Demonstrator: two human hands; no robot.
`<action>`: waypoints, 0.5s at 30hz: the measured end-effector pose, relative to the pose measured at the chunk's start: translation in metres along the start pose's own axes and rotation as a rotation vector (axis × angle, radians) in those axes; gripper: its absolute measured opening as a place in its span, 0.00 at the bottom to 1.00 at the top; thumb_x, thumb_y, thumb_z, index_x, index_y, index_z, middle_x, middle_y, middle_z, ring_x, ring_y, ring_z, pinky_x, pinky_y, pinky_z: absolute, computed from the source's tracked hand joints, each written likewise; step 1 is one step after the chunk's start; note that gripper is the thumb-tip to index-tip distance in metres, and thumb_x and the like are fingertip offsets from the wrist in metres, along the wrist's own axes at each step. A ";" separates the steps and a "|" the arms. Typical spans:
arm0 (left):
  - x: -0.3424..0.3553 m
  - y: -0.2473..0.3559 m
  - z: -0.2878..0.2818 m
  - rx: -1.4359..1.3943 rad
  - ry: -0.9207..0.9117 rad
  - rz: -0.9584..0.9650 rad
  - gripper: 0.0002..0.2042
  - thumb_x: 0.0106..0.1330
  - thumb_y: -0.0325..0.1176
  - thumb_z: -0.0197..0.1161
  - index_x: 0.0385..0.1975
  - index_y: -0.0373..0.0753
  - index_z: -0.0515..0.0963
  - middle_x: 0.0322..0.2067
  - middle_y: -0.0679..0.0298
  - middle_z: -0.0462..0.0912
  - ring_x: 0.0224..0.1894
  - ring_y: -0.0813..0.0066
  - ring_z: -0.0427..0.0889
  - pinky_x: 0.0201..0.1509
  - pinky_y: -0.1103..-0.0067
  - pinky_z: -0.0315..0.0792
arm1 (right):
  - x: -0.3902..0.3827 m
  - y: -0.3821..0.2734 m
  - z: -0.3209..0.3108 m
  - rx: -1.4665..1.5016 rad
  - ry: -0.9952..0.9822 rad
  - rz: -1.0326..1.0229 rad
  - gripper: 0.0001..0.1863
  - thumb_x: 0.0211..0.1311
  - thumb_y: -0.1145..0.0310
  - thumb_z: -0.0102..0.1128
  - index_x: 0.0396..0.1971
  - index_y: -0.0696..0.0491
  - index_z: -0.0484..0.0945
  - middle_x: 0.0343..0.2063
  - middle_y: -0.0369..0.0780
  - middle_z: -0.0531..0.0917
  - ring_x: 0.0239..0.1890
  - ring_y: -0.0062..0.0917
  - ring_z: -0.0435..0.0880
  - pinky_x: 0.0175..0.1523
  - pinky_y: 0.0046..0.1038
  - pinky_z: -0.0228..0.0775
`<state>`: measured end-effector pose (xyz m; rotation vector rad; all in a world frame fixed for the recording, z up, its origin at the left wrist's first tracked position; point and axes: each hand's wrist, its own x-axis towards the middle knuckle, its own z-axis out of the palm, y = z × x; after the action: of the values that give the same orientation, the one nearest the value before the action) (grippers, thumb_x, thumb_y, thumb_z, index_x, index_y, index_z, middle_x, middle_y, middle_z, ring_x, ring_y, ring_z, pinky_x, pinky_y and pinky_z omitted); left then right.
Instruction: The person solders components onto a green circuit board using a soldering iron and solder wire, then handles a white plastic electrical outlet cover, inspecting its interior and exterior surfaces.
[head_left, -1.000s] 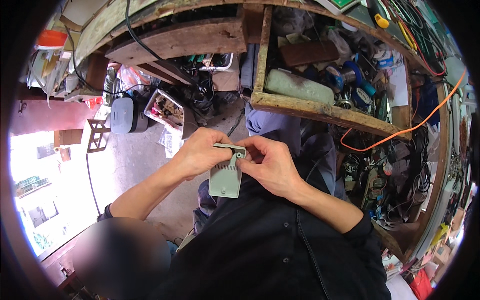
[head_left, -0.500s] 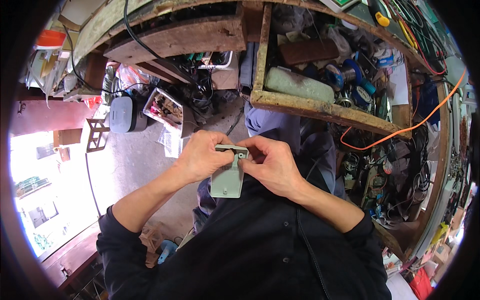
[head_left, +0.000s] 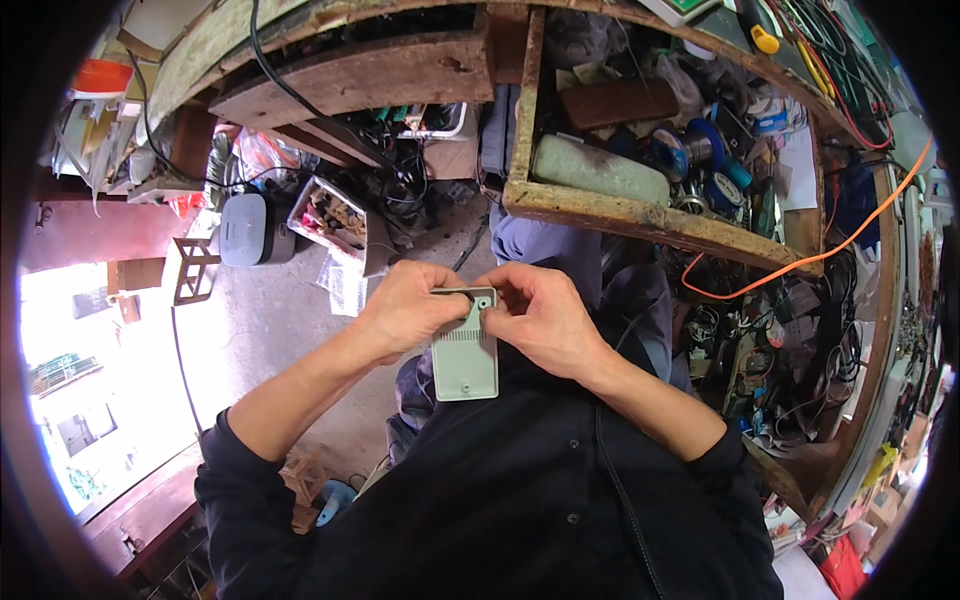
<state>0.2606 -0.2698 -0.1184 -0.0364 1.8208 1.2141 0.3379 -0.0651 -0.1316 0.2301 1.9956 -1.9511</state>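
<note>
A pale grey-green plastic casing half, shallow and rectangular, is held up in front of my dark shirt, its inner side facing me. Vent slots cross it below the top end, and small screw posts show near both ends. My left hand grips its upper left corner, with the thumb reaching inside. At the upper right edge, my right hand is closed, thumb and fingers pinching the rim beside a screw post. Anything small between the fingertips is hidden.
Ahead to the right, an open wooden drawer holds a green case, wire spools and tools. An orange cable hangs over its corner. A carton of scraps and a grey bin stand on the floor ahead left.
The casing's lower end has swung slightly to the right and now faces me more squarely. Both hands keep their hold at its top.
</note>
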 end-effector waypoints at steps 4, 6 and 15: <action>-0.003 -0.007 0.009 -0.064 0.040 0.013 0.08 0.64 0.29 0.71 0.35 0.30 0.85 0.30 0.67 0.85 0.31 0.85 0.78 0.34 0.83 0.70 | -0.001 -0.005 -0.001 -0.048 -0.002 0.002 0.16 0.57 0.72 0.68 0.45 0.63 0.86 0.26 0.39 0.85 0.29 0.20 0.82 0.38 0.26 0.76; -0.005 -0.009 0.012 -0.051 0.060 0.020 0.08 0.64 0.29 0.72 0.35 0.30 0.85 0.30 0.67 0.85 0.31 0.85 0.78 0.34 0.83 0.70 | -0.002 -0.004 -0.002 -0.072 -0.016 0.012 0.17 0.57 0.71 0.68 0.45 0.63 0.86 0.26 0.39 0.85 0.29 0.20 0.82 0.38 0.27 0.76; -0.009 -0.011 0.018 -0.042 0.100 0.039 0.08 0.64 0.30 0.71 0.36 0.30 0.86 0.31 0.68 0.85 0.33 0.86 0.78 0.36 0.84 0.71 | -0.004 -0.001 -0.001 -0.099 -0.014 -0.006 0.14 0.62 0.75 0.72 0.47 0.62 0.85 0.30 0.32 0.85 0.31 0.10 0.81 0.38 0.19 0.76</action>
<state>0.2827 -0.2663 -0.1217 -0.0874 1.8894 1.2982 0.3407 -0.0642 -0.1292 0.1857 2.0796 -1.8456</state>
